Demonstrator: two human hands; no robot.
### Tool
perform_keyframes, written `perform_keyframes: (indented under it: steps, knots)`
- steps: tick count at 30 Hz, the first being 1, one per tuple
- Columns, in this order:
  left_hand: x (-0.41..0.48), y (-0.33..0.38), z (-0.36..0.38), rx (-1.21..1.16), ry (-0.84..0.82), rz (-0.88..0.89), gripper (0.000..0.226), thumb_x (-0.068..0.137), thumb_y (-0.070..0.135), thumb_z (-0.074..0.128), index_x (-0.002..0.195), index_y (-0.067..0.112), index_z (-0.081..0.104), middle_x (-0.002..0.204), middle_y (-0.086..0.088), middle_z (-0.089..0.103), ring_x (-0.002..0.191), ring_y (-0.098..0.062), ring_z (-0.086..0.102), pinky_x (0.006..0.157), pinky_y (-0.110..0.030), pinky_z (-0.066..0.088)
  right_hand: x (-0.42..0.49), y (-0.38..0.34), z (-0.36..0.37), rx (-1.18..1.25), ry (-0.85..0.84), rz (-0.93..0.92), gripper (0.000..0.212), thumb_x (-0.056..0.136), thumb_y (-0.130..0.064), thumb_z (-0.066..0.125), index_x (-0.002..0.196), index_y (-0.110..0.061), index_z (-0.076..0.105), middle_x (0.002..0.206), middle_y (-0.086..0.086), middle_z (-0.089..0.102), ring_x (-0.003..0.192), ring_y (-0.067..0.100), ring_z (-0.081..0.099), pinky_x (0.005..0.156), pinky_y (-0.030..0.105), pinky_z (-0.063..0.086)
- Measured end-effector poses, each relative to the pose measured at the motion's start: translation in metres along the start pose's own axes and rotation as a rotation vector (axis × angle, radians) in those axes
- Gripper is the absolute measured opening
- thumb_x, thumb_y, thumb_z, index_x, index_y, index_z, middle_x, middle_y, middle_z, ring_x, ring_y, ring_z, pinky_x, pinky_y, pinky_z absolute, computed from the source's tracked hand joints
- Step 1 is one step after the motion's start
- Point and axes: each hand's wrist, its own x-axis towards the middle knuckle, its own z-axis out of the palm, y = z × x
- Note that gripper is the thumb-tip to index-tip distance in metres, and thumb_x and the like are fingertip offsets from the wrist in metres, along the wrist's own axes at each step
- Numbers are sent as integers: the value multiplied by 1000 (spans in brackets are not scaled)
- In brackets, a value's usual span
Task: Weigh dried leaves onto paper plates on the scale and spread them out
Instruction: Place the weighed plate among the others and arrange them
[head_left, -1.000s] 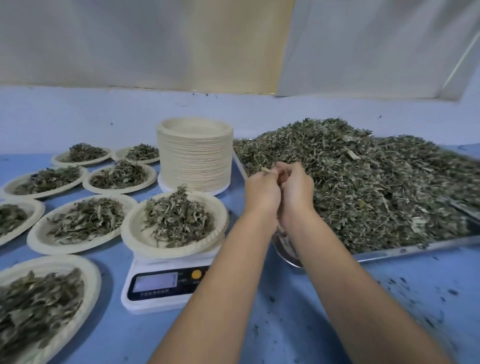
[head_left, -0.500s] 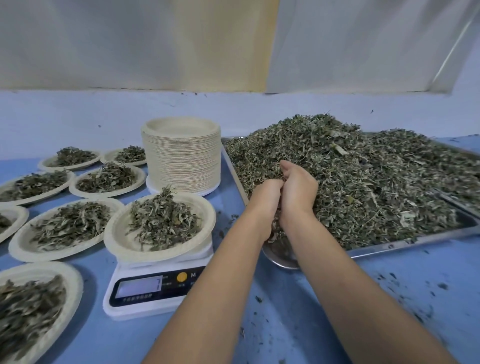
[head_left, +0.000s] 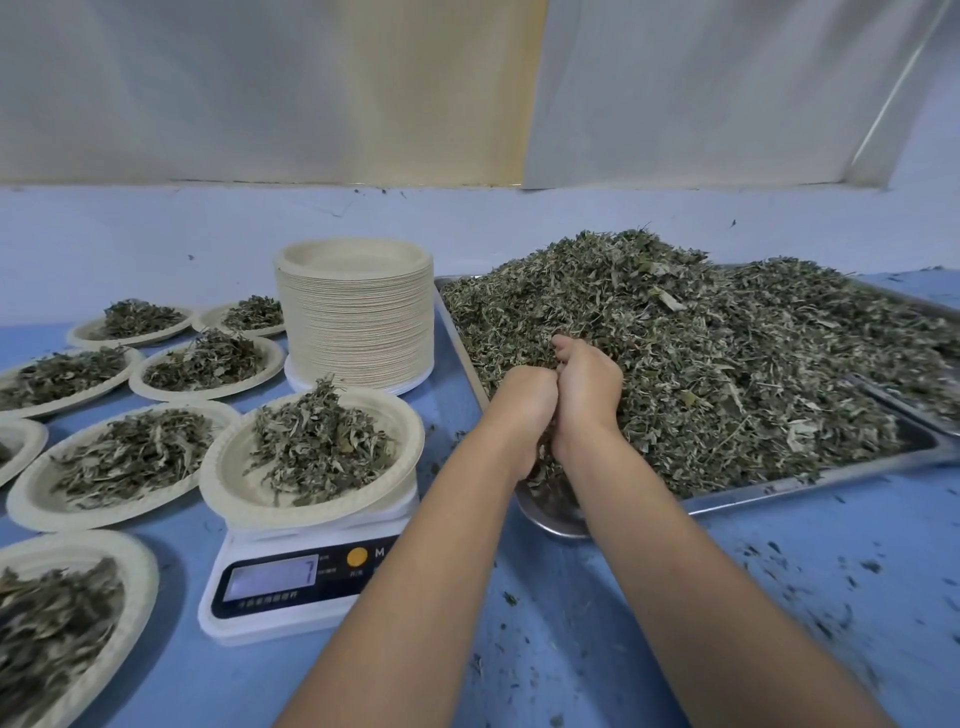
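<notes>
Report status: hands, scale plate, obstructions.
Left hand, right hand together, gripping dried leaves at tray corner. Paper plate on scale heaped, unspread. Nothing blocking.

Blue table as I see it: white scale, stack of paper plates, leaf-filled plates at left, steel tray heaped with dried leaves, and scattered leaf crumbs at front right.

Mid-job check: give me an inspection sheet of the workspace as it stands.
Surface: blue table, flecked with leaf crumbs.
Job's things: heaped paper plate on scale; leaf pile in metal tray; plate stack; filled plates at left.
Clutter: nothing seen beyond crumbs.
Hands: left hand and right hand side by side in the leaf pile, fingers hidden.
Cables: nothing seen.
Surroundings: pale sheeting behind.
</notes>
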Motion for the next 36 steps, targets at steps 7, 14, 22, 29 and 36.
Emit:
perform_keyframes:
  steps: [7, 14, 22, 29, 36]
  knots:
    - [-4, -3, -3, -61, -21, 73, 31, 95, 6, 36, 78, 14, 60, 75, -5, 55, 73, -19, 49, 61, -28, 32, -2, 0, 0, 43, -23, -1, 18, 90, -13, 48, 84, -18, 64, 78, -4, 63, 72, 11, 59, 65, 27, 47]
    - [-21, 10, -48, -148, 148, 266, 29, 91, -6, 44, 110, 2, 64, 92, -8, 65, 88, -15, 60, 80, -23, 46, -17, -3, 10, 76, -138, -130, 34, 102, -26, 39, 105, -7, 66, 105, 4, 68, 90, 14, 66, 76, 20, 52]
    - [-57, 34, -157, -302, 309, 437, 38, 97, -8, 29, 132, -10, 44, 126, -17, 56, 122, -24, 53, 89, -17, 47, -52, 7, 62, -12, -303, -20, 21, 96, -14, 48, 100, -9, 69, 95, 0, 65, 94, 15, 63, 84, 23, 50]
    - [-68, -3, -205, -92, 649, 273, 41, 96, 7, 37, 133, 18, 51, 135, 4, 51, 117, -9, 44, 96, -31, 34, -62, 31, 76, -220, -246, -34, 28, 92, -14, 51, 109, 6, 61, 110, 18, 66, 112, 34, 56, 99, 45, 45]
    - [-63, -14, -201, -64, 607, 163, 41, 97, 9, 37, 136, 19, 47, 139, 2, 45, 125, -15, 40, 90, -33, 27, -59, 37, 67, -342, -401, -82, 32, 94, -14, 50, 122, -15, 63, 119, -3, 63, 111, 15, 55, 101, 32, 41]
